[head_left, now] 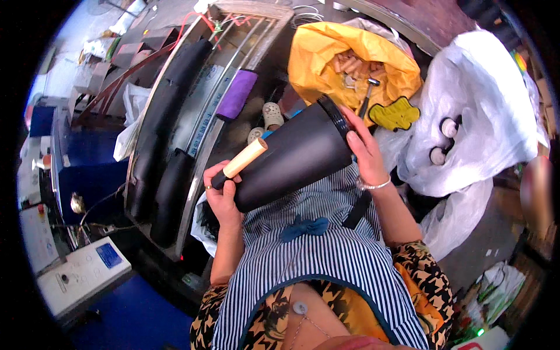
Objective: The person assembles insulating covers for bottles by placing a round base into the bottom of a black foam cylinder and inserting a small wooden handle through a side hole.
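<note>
A black tapered cylinder lies slanted in front of my striped apron, its wider, ridged rim at the upper right. My right hand grips it at that rim, thumb and fingers over the edge. Near the narrow end, my left hand is closed on a pale wooden handle with a black end. The handle sits along the cylinder's side; whether the two are joined I cannot tell. The left fingers also seem to touch the cylinder's lower end.
Ahead stands a yellow bag of several wooden handles, with a hammer and green glove at it. A white plastic bag is at right. A wood-edged rack at left holds black cylinders and a purple roll.
</note>
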Demonstrator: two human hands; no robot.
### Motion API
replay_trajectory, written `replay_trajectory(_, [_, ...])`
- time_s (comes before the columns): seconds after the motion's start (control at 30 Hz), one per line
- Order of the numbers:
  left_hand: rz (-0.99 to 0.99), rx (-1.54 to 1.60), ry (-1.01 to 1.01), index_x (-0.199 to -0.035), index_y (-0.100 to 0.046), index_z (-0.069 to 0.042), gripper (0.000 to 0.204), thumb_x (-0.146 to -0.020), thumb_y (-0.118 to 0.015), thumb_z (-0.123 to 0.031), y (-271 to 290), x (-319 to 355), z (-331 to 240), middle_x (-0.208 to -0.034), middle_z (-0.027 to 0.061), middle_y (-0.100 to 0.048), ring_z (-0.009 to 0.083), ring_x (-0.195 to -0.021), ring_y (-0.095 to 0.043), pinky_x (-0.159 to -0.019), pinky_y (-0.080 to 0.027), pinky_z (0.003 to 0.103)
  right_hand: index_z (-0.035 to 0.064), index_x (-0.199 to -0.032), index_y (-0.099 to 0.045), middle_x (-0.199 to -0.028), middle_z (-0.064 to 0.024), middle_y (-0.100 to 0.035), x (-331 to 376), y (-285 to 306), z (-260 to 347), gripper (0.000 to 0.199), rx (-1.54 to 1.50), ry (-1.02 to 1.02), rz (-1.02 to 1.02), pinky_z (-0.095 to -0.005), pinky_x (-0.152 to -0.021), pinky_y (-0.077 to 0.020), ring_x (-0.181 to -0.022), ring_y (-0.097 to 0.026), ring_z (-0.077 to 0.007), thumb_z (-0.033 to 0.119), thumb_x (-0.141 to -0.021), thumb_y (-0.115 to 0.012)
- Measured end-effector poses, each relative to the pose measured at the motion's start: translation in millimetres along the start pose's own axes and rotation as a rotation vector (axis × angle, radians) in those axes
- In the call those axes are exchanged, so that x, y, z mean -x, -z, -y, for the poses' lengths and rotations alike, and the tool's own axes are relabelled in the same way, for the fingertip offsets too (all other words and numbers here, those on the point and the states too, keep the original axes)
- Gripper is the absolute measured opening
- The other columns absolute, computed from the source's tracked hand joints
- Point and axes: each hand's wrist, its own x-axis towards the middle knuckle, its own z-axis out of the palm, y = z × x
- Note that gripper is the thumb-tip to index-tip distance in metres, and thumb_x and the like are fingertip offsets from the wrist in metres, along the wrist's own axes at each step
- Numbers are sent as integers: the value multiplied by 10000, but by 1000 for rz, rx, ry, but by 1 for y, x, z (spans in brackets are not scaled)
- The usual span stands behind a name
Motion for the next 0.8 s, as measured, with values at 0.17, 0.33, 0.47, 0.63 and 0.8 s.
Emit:
replay_trajectory(0.17, [-4,-14,-21,-1117,-504,-33,454,-887,-671,-387,17,-9,-15,-868,29,-529,112,-823,-486,-784,-390,250,-8,-1379,-449,-1280,-115,-516,12,-34,18,524,-136,119,-21,-319,-1041,-320,-1183,-478,-217,268,-936,-492])
replay_trajectory(0.33, [122,292,328,-1112,-506,-25,382,-914,-643,-322,29,-42,-20,-864,44,-539,151,-878,-518,-860,-423,279,-20,-1347,-474,-1154,-139,-544,32,-27,45,515,118,129,27,-322,-943,-395,-1026,-529,-240,188,-876,-498])
replay_trajectory(0.47, [169,153,196,-1106,-505,-18,373,-910,-650,-301,30,-48,-24,-864,48,-548,146,-856,-505,-822,-403,265,1,-1354,-466,-1086,-132,-572,23,-35,52,519,194,197,-94,-304,-900,-426,-950,-561,-236,154,-860,-516])
replay_trajectory(0.63, [274,-204,-420,-993,-508,-81,335,-856,-683,-331,12,-45,-40,-786,33,-548,192,-820,-477,-799,-367,366,-10,-1381,-432,-1282,-118,-535,8,-40,44,511,-321,-78,-248,-317,-1043,-332,-1182,-495,-202,283,-965,-476])
replay_trajectory(0.8, [211,-103,-342,-1035,-493,-86,340,-891,-652,-350,9,-40,-41,-774,25,-528,191,-834,-490,-957,-347,379,-21,-1385,-437,-1265,-150,-523,9,-25,49,553,158,214,-160,-331,-1052,-311,-1177,-487,-234,354,-981,-399])
